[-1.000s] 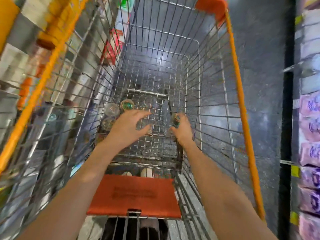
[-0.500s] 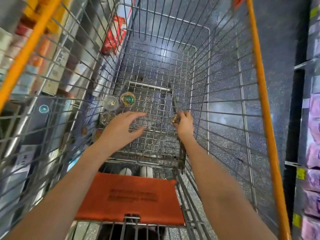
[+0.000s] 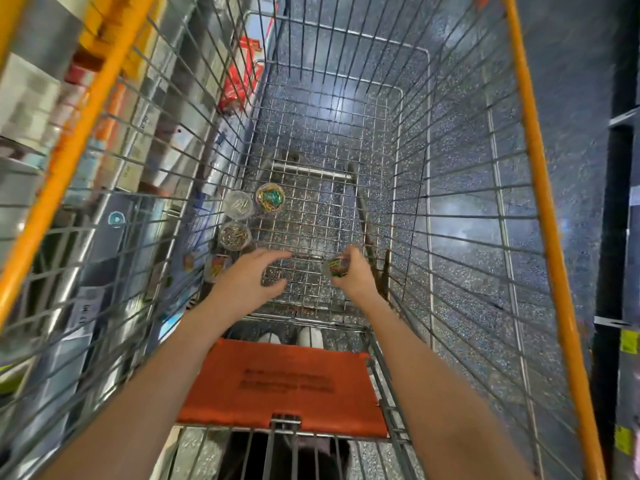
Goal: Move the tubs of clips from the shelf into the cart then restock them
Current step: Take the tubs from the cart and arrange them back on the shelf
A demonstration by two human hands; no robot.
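Four tubs [image 3: 234,236]: clustered on the cart [image 3: 540,209] floor by its left wire wall
Left hand [image 3: 247,284]: released, fingers spread beside them
Fifth tub [image 3: 338,266]: clasped by the right hand [image 3: 355,277], low near the right wall
Floor: speckled dark, under the wire mesh

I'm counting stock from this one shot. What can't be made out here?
- Head view: tub in the right hand is mostly covered by its fingers.
- Multicoloured tub by the left hand is blurred and partly behind that hand.
- Shelf goods at left are motion-blurred behind the cart wires; labels unreadable.
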